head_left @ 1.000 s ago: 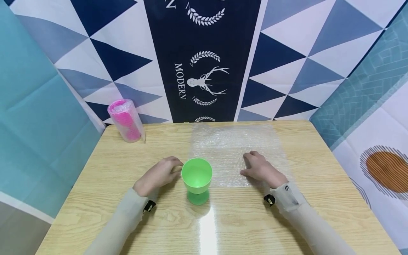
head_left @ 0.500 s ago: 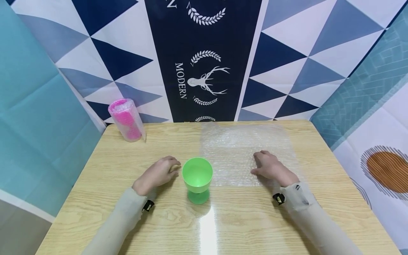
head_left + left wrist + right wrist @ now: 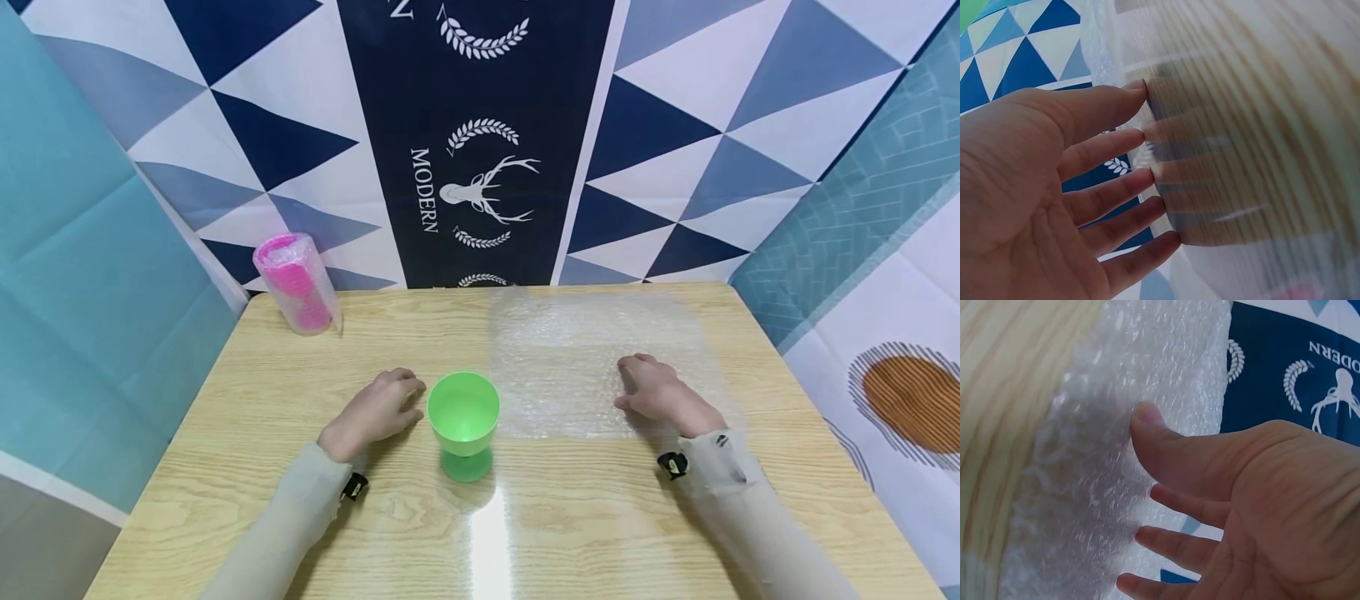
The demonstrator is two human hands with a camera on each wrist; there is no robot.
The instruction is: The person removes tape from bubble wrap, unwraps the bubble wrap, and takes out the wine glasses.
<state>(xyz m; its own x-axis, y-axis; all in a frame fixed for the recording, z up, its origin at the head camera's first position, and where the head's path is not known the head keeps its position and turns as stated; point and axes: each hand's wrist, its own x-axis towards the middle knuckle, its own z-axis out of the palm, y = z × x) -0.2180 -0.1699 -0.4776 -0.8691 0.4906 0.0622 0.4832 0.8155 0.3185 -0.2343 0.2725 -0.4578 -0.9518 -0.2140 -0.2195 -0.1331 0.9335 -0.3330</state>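
Observation:
A clear sheet of bubble wrap point(image 3: 570, 358) lies flat on the table, right of the middle. My right hand point(image 3: 660, 392) rests on it, and in the right wrist view the spread fingertips point(image 3: 1147, 415) press down on the bubbles. Just left of the sheet's front corner, a green goblet point(image 3: 463, 417) stands upright with its mouth up. My left hand point(image 3: 375, 412) is beside the goblet on its left. In the left wrist view, its spread fingertips point(image 3: 1160, 206) meet the bare wood, with nothing between fingers and thumb.
At the table's back left corner stands a pink object wrapped in bubble wrap point(image 3: 296, 283). Patterned cloth point(image 3: 480, 192) hangs right behind the back edge of the wooden table point(image 3: 592, 533), and more cloth hangs at both sides.
My right hand has slid to the right, and the bubble wrap has moved right with it, away from the left hand. The left hand has hardly moved; the goblet stays in place.

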